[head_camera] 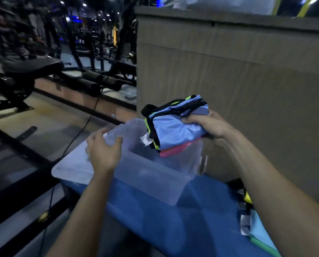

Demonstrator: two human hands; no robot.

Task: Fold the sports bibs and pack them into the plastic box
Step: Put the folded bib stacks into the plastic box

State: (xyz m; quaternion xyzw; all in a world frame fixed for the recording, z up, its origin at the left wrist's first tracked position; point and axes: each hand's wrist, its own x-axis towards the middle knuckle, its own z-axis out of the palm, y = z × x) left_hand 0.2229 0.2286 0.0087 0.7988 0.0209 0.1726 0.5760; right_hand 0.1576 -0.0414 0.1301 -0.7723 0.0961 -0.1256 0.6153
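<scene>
A clear plastic box (151, 175) sits on the left end of a blue-covered surface (201, 210). My left hand (104, 151) grips the box's left rim, thumb inside the wall. My right hand (208, 125) holds a folded stack of sports bibs (173, 130), light blue on top with black, neon yellow and pink layers beneath. The stack hangs over the box's far right corner, its lower edge dipping inside the rim. The inside of the box looks dark and I cannot tell what lies in it.
More bibs (253, 225), light blue, green and yellow, lie on the blue surface at the lower right. A tall grey-brown partition (247, 75) stands right behind the box. Gym benches and machines (43, 75) fill the left background, and a black cable (84, 125) runs across the floor.
</scene>
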